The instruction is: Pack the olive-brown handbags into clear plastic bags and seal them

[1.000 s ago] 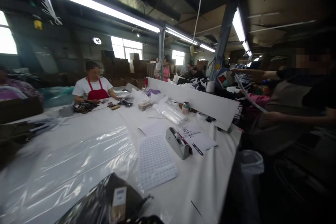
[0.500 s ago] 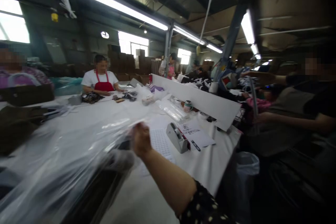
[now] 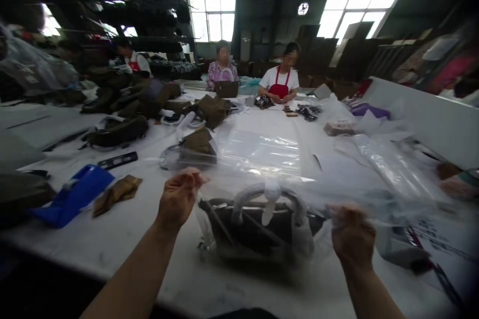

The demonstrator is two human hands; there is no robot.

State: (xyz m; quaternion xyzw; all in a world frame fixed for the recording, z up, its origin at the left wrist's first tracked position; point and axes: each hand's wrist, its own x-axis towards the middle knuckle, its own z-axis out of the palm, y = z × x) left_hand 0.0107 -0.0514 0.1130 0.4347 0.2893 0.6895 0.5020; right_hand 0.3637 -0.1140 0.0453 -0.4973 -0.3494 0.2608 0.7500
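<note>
1. Centrally, a dark, structured handbag (image 3: 258,232) stands on the white-covered surface (image 3: 209,291) between a worker's two bare hands, its curved handles (image 3: 239,204) wrapped in pale translucent material.

2. The left hand (image 3: 175,202) pinches an edge of thin, clear plastic film (image 3: 226,177) between thumb and fingers, above the handbag's left end.

3. The right hand (image 3: 354,234), blurred, has its fingers closed on the same film beside the handbag's right end. The film spans the gap between the hands; whether it fully encloses the handbag cannot be told.

4. Just beyond, flat, glossy clear plastic sheeting (image 3: 258,152) lies on the surface, with a small olive-brown fabric bag (image 3: 200,144) to its left.

5. At left, a bright blue flat piece (image 3: 77,194) rests next to a crumpled brown piece (image 3: 116,195); a long, narrow black object (image 3: 118,160) lies near both.

6. At right, a long bundle of shiny clear plastic (image 3: 396,172) lies before an upright white panel (image 3: 422,117).

7. Across the surface, a co-worker in a red apron and white shirt (image 3: 279,82) bends over small dark items (image 3: 264,102), near a second person in a purple patterned top (image 3: 213,75).
</note>
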